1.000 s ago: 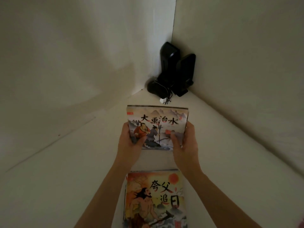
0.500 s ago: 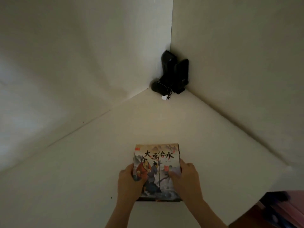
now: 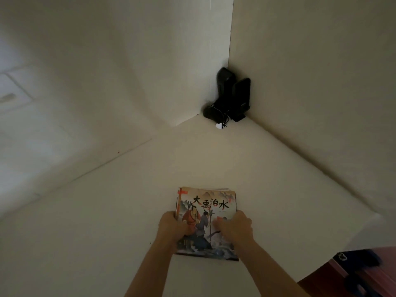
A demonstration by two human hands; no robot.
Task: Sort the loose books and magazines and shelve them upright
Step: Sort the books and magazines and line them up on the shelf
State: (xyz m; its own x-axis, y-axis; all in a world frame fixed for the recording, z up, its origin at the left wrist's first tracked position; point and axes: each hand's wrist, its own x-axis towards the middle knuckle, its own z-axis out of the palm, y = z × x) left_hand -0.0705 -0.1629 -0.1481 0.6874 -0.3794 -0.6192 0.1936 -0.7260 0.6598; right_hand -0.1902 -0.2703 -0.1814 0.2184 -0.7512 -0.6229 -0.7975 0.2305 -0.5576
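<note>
Shelf board (image 3: pixel 107 221), pale and walled on two sides, carries two black speakers (image 3: pixel 232 96) in its far corner and our picture-book stack (image 3: pixel 211 205) near the front edge. We read 大禹治水 on the top cover. Our left hand (image 3: pixel 172 229) and right hand (image 3: pixel 235 228) grip its sides, thumbs on top.

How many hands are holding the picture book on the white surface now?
2. The left hand grips the left edge of the picture book, and the right hand grips its right edge. More books may lie hidden under it.
</note>
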